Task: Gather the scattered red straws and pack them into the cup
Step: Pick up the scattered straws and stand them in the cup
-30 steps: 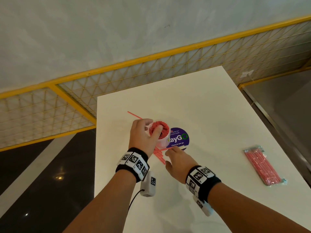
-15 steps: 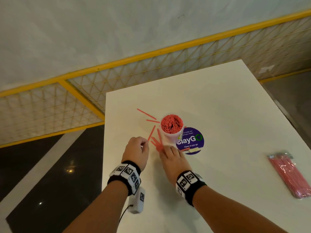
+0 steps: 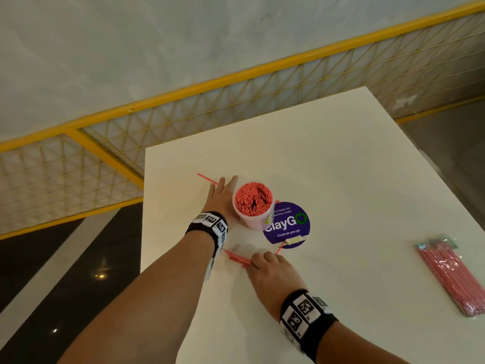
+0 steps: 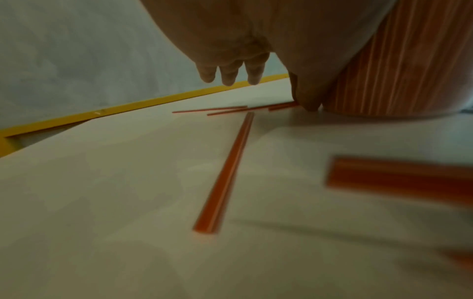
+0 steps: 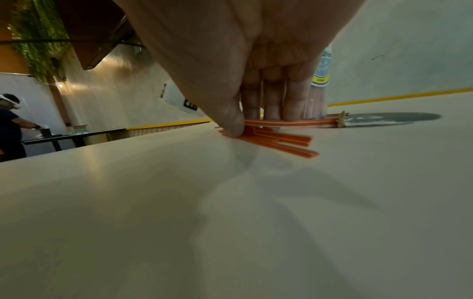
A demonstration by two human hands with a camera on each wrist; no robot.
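A white cup [image 3: 256,222] packed with red straws stands mid-table. My left hand [image 3: 225,189] lies flat against its left side with straight fingers [image 4: 229,75], its thumb down by the cup's base [image 4: 399,81]. Loose red straws [image 4: 225,176] lie under and ahead of that hand; one straw [image 3: 206,177] pokes out past the fingertips. Closer to me, my right hand [image 3: 253,261] pinches a small bundle of red straws [image 5: 279,139] against the table, thumb in front and fingers behind. Another straw [image 3: 279,248] lies by the sticker.
A round purple sticker [image 3: 287,224] is on the table right of the cup. A sealed plastic pack of red straws [image 3: 451,274] lies near the right edge. The table's left edge runs close to my left forearm, and a yellow mesh railing [image 3: 236,106] stands beyond the table.
My left hand has gone forward from the near side to the cup's left, fingers stretched out. My right hand has drawn the bundle of straws back from the cup towards me.
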